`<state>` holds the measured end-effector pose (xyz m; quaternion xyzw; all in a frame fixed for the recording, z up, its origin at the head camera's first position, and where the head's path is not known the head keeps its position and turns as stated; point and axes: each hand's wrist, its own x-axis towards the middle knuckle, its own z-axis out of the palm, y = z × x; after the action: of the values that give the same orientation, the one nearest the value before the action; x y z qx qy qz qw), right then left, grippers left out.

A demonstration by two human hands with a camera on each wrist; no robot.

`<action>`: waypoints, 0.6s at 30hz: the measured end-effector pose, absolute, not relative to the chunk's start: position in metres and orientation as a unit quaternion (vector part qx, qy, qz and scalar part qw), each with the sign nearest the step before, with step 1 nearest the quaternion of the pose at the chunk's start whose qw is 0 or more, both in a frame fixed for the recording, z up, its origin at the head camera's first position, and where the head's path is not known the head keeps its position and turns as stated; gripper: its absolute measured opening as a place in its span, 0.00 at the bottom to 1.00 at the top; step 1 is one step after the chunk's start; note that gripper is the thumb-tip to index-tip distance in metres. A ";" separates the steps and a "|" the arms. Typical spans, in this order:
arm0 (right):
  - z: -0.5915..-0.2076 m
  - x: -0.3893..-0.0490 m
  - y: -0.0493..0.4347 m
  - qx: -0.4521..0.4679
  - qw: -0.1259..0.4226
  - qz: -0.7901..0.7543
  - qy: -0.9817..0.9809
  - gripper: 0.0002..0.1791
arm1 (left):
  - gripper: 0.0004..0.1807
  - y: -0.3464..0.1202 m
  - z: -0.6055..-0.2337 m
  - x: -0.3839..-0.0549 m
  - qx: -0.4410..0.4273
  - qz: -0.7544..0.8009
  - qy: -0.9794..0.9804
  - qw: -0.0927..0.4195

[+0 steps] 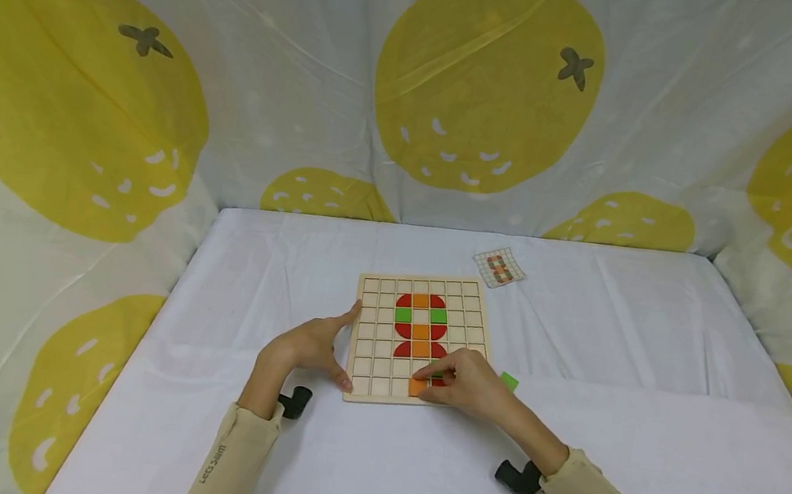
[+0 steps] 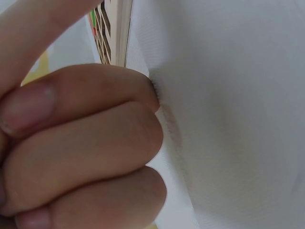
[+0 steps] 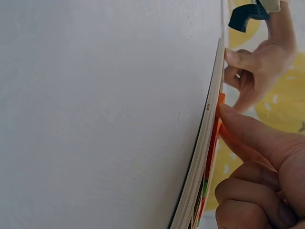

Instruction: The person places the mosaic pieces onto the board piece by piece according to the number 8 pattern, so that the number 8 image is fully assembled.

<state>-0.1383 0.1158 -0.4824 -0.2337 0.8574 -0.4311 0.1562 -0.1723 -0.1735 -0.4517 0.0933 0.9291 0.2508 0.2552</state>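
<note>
A wooden grid board (image 1: 372, 349) lies on the white cloth, with red curved, orange square and green square tiles in its middle columns. My right hand (image 1: 471, 384) pinches an orange square tile (image 1: 417, 388) between thumb and finger, at the bottom row of the grid. In the right wrist view this orange tile (image 3: 221, 98) stands slightly proud of the board's edge. Thumb and index finger of my left hand (image 1: 310, 344) are spread apart and touch the board's left edge. The other left fingers (image 2: 95, 148) are curled in the left wrist view. My right hand partly hides the lower tiles.
A small pattern card (image 1: 499, 267) lies beyond the board's upper right corner. Just right of the board is a loose green tile (image 1: 509, 381), partly behind my right hand. Lemon-print cloth (image 1: 490, 85) walls in the back and sides. Black devices (image 1: 519, 478) sit at both wrists.
</note>
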 end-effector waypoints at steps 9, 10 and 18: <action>-0.484 -0.140 0.116 -0.229 0.152 -0.429 0.860 0.11 | 0.77 -0.174 -0.453 -0.172 0.089 0.245 0.931 0.255; -0.484 -0.140 0.116 -0.230 0.154 -0.430 0.859 0.11 | 0.77 -0.174 -0.453 -0.172 0.089 0.245 0.931 0.255; -0.486 -0.141 0.116 -0.227 0.161 -0.433 0.857 0.11 | 0.76 -0.174 -0.453 -0.171 0.090 0.247 0.930 0.255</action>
<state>-0.1406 0.1158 -0.4859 -0.2267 0.8573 -0.4333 0.1610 -0.1711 -0.1741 -0.4532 0.0905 0.9304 0.2470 0.2551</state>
